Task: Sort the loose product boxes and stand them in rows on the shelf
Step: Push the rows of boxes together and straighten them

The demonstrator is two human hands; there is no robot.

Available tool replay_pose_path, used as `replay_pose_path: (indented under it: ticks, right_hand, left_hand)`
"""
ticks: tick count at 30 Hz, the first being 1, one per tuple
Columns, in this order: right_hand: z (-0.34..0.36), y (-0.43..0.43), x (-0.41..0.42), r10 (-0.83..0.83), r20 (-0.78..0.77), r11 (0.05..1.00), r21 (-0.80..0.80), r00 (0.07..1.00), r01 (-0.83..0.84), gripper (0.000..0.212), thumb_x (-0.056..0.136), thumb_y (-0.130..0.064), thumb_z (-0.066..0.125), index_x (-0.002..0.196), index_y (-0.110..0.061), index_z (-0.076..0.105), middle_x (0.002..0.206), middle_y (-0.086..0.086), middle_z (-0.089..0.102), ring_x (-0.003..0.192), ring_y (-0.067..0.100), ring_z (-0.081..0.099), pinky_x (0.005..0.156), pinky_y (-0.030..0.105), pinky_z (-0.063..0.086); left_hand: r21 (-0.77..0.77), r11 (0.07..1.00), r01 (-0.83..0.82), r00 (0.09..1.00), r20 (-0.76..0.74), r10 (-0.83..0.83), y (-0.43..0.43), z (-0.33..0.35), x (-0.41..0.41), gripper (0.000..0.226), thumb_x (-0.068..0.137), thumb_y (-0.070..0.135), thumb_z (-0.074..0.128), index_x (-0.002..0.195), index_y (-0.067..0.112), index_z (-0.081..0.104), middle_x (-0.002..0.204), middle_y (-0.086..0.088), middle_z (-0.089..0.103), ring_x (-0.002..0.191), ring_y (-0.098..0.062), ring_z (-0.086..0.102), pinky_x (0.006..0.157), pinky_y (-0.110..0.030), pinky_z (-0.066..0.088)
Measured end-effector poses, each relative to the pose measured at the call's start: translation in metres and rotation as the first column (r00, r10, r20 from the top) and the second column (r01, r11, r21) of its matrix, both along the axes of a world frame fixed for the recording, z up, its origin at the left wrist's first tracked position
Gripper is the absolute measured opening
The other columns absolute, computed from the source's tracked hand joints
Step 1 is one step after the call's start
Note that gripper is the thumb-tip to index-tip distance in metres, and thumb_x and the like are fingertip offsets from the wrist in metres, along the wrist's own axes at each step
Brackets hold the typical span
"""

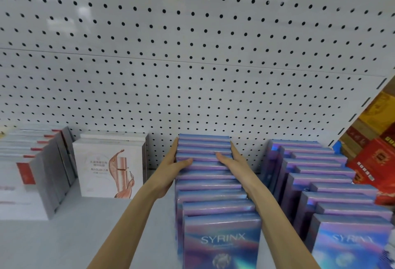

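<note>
A row of upright iridescent purple-blue SYRINX boxes (210,185) runs from the shelf's front to the pegboard. My left hand (171,170) lies flat against the row's left side, thumb laid over the box tops. My right hand (235,162) presses the row's right side in the same way, thumb across the tops. Both hands clamp the back part of the row with straight fingers. A second row of the same boxes (329,183) stands to the right, less even.
White MARUBI boxes (109,166) stand at the back left, grey-and-white boxes with red marks (32,172) further left. Red and gold cartons (376,140) fill the neighbouring bay at right. The pegboard wall (192,55) closes the back; bare white shelf (74,236) lies front left.
</note>
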State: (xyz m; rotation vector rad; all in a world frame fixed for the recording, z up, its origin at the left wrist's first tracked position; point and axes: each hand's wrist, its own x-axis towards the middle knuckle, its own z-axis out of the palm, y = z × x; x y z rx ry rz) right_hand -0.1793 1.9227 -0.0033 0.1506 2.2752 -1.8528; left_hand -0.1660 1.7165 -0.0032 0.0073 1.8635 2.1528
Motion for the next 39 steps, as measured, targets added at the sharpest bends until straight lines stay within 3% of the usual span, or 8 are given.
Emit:
replay_pose_path:
  ticks: [7,11,14,18,23,30,33,39]
  right_hand:
    - [0.018,0.008,0.022,0.084,0.109,0.981,-0.183,0.990,-0.063,0.040,0.095,-0.037,0.055,0.131,-0.041,0.039,0.121,-0.028,0.049,0.107,-0.005,0.047,0.084,0.008,0.039]
    - [0.012,0.038,0.059,0.086,0.120,0.985,-0.159,0.989,-0.066,0.087,0.067,-0.060,0.065,0.146,-0.035,0.036,0.143,-0.025,0.040,0.130,-0.002,0.036,0.098,0.026,0.031]
    - [-0.014,0.042,0.105,0.007,0.101,0.967,-0.252,0.995,0.018,0.077,0.064,-0.054,0.068,0.137,-0.034,0.050,0.135,-0.022,0.054,0.124,-0.005,0.047,0.106,0.027,0.033]
    - [-0.039,0.019,0.151,-0.115,0.118,0.934,-0.326,0.986,0.148,0.076,0.063,-0.069,0.071,0.120,-0.021,0.065,0.118,0.000,0.070,0.110,0.013,0.065,0.093,0.035,0.054]
    - [-0.042,-0.001,0.147,-0.223,0.001,0.945,-0.247,0.975,0.217,0.044,0.079,-0.048,0.065,0.120,-0.036,0.056,0.098,-0.018,0.073,0.093,0.002,0.068,0.082,0.019,0.053]
    - [-0.043,-0.024,0.146,-0.260,-0.126,0.936,-0.278,0.957,0.217,0.064,0.085,-0.041,0.065,0.143,-0.026,0.041,0.124,-0.004,0.065,0.108,0.010,0.065,0.089,0.028,0.055]
    - [-0.042,-0.026,0.145,-0.258,-0.149,0.941,-0.261,0.955,0.213,0.064,0.088,-0.039,0.062,0.145,-0.026,0.036,0.128,-0.003,0.062,0.108,0.006,0.064,0.081,0.018,0.054]
    - [-0.037,-0.020,0.148,-0.225,-0.232,0.967,-0.174,0.946,0.187,0.071,0.084,-0.025,0.068,0.146,-0.023,0.034,0.132,-0.006,0.057,0.108,-0.003,0.060,0.076,0.010,0.049]
  left_hand:
    - [-0.015,1.000,-0.021,1.000,0.006,0.021,0.001,0.003,0.009,0.093,0.075,0.050,0.073,0.148,0.045,0.017,0.147,0.009,0.041,0.127,-0.016,0.050,0.106,-0.044,0.043]
    - [0.009,0.999,-0.041,0.999,-0.022,0.041,-0.004,-0.002,0.037,0.076,0.075,0.057,0.062,0.143,0.048,0.029,0.141,0.024,0.043,0.128,-0.001,0.046,0.108,-0.034,0.040]
    - [0.049,0.998,-0.047,0.999,-0.025,0.048,-0.001,-0.014,0.077,0.047,0.081,0.047,0.053,0.126,0.054,0.042,0.121,0.032,0.057,0.107,0.010,0.058,0.079,-0.011,0.050]
    - [0.075,0.992,-0.103,0.992,-0.066,0.108,0.012,-0.029,0.115,0.064,0.079,0.047,0.054,0.140,0.046,0.033,0.130,0.020,0.056,0.115,-0.001,0.058,0.082,-0.018,0.053]
    - [0.125,0.981,-0.146,0.988,-0.039,0.152,0.024,-0.034,0.122,0.070,0.079,0.048,0.062,0.142,0.041,0.032,0.130,0.008,0.058,0.112,-0.014,0.063,0.084,-0.033,0.056]
    - [0.095,0.988,-0.122,0.991,-0.041,0.127,0.010,-0.031,0.108,0.059,0.083,0.045,0.048,0.140,0.035,0.037,0.127,-0.001,0.061,0.109,-0.020,0.065,0.087,-0.039,0.055]
    - [0.061,0.991,-0.117,0.991,-0.064,0.120,0.006,-0.032,0.108,0.061,0.085,0.048,0.050,0.143,0.036,0.035,0.134,0.002,0.057,0.118,-0.019,0.060,0.097,-0.045,0.050]
    - [-0.075,0.995,-0.072,0.980,-0.191,0.056,-0.004,-0.040,0.122,0.079,0.077,0.056,0.065,0.144,0.042,0.027,0.136,0.014,0.051,0.121,-0.006,0.054,0.082,-0.024,0.055]
